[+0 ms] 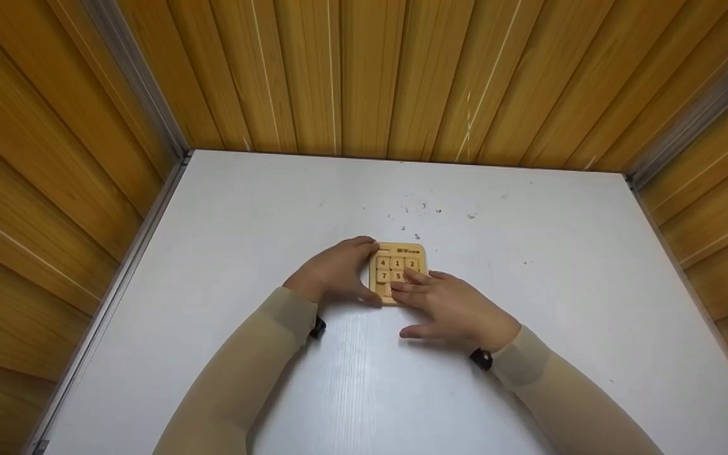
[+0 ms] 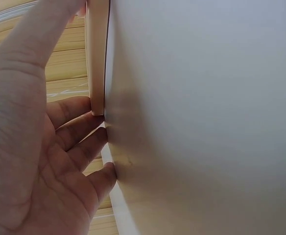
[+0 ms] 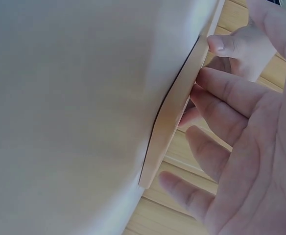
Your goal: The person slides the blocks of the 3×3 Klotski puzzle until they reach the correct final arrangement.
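Observation:
A wooden number slide puzzle (image 1: 398, 249) lies flat on the white table in the head view. Tiles marked 4, 1, 2, 7 and 5 show on it; the lower right tiles are hidden under fingers. My left hand (image 1: 339, 268) holds the board by its left side, fingertips at the far left corner and thumb at the near edge. In the left wrist view the board's side (image 2: 98, 58) meets the fingers. My right hand (image 1: 455, 309) reaches over the board from the right, its fairly straight fingertips touching the lower tiles and its thumb held apart. The right wrist view shows these fingers (image 3: 226, 90) at the board's edge.
The white table (image 1: 263, 208) carries small dark marks (image 1: 438, 211) beyond the puzzle. Wood-patterned panels (image 1: 364, 76) stand along its back and both sides. A dark band (image 1: 481, 359) sits at each wrist.

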### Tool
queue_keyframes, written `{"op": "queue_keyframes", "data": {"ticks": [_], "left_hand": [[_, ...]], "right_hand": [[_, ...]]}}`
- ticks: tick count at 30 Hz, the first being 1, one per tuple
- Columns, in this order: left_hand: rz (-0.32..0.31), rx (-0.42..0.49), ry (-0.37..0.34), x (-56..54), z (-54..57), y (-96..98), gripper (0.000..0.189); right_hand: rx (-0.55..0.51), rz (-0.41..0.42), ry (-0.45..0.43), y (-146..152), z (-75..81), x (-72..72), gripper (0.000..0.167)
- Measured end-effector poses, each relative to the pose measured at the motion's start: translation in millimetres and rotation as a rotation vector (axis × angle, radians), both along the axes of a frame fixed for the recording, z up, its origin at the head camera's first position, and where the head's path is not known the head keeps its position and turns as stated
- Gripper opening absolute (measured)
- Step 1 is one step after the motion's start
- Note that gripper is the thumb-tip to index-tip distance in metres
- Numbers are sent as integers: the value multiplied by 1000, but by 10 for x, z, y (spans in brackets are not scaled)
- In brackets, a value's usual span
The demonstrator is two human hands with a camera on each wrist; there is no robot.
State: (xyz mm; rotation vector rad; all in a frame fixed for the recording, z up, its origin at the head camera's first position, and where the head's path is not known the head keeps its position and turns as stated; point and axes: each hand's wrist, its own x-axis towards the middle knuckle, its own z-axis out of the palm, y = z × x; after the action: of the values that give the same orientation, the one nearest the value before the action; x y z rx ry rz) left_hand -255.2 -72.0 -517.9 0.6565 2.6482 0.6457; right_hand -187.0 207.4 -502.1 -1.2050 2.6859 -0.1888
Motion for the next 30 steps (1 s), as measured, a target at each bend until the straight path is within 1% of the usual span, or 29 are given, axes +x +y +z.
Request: {"op": "queue_keyframes", "data": {"ticks": [3, 13, 23, 28, 30], "left_hand": [[1, 1, 2, 1, -7, -2, 127], [-4, 2, -3, 2, -6, -5, 127], [-10, -3, -1, -6, -10, -2, 128], [-8, 1, 3, -2, -6, -7, 128], [-6, 5, -3, 3, -4, -9, 127]], "right_hand": [[-7, -10, -13, 15, 2, 11, 80], [9, -13, -1, 73, 5, 22, 80], [10, -36, -16, 137, -9, 29, 80], [12, -18, -1, 146, 4, 16, 79], [15, -6, 20, 139, 21, -1, 77]]}}
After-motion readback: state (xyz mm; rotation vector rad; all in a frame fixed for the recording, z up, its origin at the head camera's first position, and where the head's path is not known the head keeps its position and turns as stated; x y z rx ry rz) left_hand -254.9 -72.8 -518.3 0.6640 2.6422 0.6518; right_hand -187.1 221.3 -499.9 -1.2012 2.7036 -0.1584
